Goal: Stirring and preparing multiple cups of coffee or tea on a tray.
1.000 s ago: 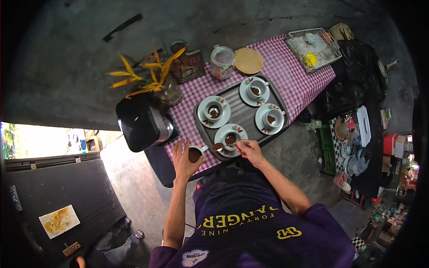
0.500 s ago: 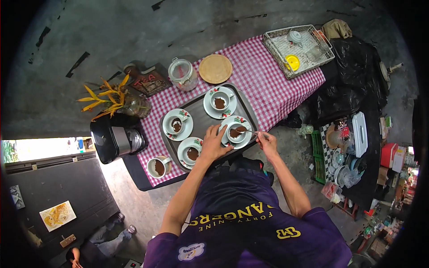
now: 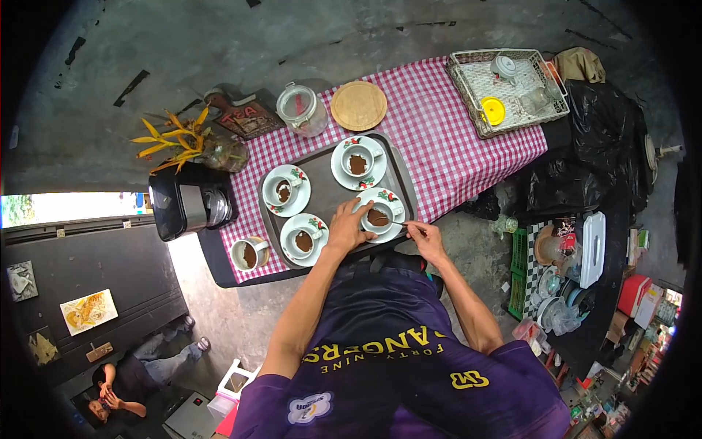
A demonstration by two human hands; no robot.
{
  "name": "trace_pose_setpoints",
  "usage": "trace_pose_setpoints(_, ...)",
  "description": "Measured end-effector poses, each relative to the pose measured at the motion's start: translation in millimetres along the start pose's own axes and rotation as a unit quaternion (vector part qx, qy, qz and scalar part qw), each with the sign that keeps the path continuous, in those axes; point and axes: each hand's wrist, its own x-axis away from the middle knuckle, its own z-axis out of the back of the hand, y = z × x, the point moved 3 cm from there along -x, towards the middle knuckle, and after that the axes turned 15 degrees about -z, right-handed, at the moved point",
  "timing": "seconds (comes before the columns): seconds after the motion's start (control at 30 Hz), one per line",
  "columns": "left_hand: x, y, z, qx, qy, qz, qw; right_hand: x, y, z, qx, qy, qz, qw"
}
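Four is avoided here by saying several white cups on floral saucers stand on a dark tray, each with brown powder inside. My right hand pinches the handle of a metal spoon, whose far end reaches into the near right cup. Against the left side of that cup and its saucer my left hand is curled, steadying it. Its fingertips rest at the rim, and the thumb is lower by the saucer. Another cup with powder stands off the tray, at the table's near left corner.
Behind the tray are a lidded glass jar and a round wooden board. A wicker tray lies at the far right of the checked cloth. On the left stand a black coffee machine and a flower vase. Another person is at lower left.
The spoon's bowl, earlier visible over the cup with powder, now sits lower inside it. The whole view has shifted a little, and the other person shows more fully.
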Motion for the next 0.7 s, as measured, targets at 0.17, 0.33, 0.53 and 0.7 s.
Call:
trace_pose_setpoints(0.17, 2, 0, 0, 0.015, 0.0, 0.02, 1.0, 2, -3, 3, -0.001, 0.019, -0.021, 1.0)
trace_pose_setpoints(0.33, 2, 1, 0, 0.023, -0.002, 0.031, 0.999, -3, 0, 7, 0.004, 0.01, -0.017, 1.0)
trace_pose_setpoints(0.53, 3, -1, -2, 0.028, -0.005, 0.042, 0.999, -6, -6, 6, 0.0, 0.013, -0.011, 1.0)
trace_pose_setpoints(0.7, 3, 0, -3, 0.037, -0.003, 0.047, 0.998, -11, -9, 2, -0.023, 0.01, 0.015, 1.0)
